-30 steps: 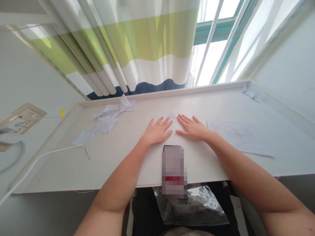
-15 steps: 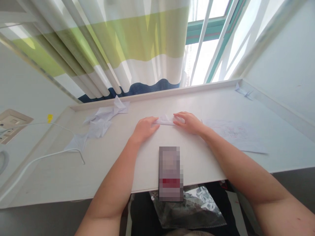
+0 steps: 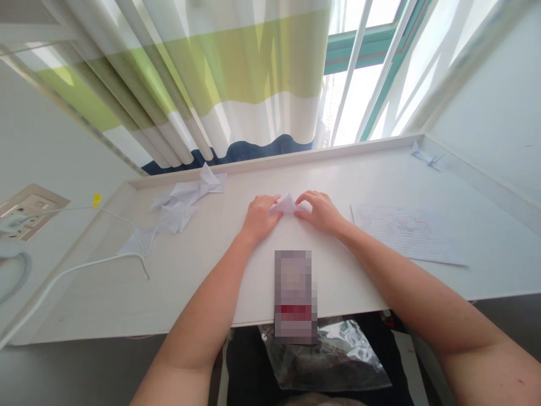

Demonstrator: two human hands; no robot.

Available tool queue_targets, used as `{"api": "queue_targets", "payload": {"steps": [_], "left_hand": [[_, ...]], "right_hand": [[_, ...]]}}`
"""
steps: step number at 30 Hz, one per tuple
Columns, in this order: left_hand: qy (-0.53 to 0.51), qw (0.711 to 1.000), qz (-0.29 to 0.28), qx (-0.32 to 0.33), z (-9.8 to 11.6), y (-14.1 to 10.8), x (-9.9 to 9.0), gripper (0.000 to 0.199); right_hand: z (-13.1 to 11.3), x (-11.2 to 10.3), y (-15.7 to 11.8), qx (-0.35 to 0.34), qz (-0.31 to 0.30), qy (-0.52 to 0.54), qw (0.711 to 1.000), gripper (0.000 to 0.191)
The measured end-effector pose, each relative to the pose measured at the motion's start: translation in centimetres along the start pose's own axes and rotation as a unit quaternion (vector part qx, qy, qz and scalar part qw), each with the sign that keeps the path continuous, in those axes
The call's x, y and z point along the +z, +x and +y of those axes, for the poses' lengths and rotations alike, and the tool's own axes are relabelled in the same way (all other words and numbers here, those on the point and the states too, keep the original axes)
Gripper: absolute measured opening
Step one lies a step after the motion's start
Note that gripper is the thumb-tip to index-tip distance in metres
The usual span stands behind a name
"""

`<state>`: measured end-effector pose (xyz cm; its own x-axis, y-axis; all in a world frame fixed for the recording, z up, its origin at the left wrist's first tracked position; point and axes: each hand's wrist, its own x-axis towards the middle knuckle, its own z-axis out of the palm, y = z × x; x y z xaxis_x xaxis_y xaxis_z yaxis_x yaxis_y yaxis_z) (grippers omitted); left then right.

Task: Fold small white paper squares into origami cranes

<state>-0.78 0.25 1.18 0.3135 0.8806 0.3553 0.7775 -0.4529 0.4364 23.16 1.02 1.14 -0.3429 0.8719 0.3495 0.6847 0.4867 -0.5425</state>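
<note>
Draws left hand (image 3: 261, 217) and right hand (image 3: 323, 213) closer together, pinching both sides of the folded paper (image 3: 288, 204) at twelve o'clock from the phone (image 3: 293, 282), apparently mid-fold, seemingly calling for a firm crease.

The hands (image 3: 324, 213) and arms (image 3: 203, 301) are bare, above dark clothing (image 3: 245, 363).

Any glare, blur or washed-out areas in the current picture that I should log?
Head view: the window blown out to white; head view: bright glare on the clear plastic; head view: a mosaic patch hides what lies beneath; head view: the folded paper between left hand and right hand looks pale, creases faint.
</note>
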Motion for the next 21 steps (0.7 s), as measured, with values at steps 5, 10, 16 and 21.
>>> {"api": "queue_targets", "payload": {"steps": [5,10,16,21], "left_hand": [[0.031,0.997,0.027,0.059,0.3,0.0,-0.1,0.026],[0.041,0.992,0.058,0.102,0.8,0.1,-0.3,0.029],[0.059,0.995,0.025,0.077,1.4,0.2,-0.8,0.005],[0.005,0.996,-0.031,0.081,1.2,0.1,-1.1,0.015]], "right_hand": [[-0.8,-0.5,-0.3,-0.044,0.013,0.02,0.999,0.01],[-1.0,-0.6,-0.3,0.012,0.013,0.061,0.998,0.012],[-1.4,-0.7,-0.6,0.024,-0.026,0.091,0.995,0.02],[-1.7,-1.5,-1.1,-0.086,-0.01,0.037,0.996,0.046]]}}
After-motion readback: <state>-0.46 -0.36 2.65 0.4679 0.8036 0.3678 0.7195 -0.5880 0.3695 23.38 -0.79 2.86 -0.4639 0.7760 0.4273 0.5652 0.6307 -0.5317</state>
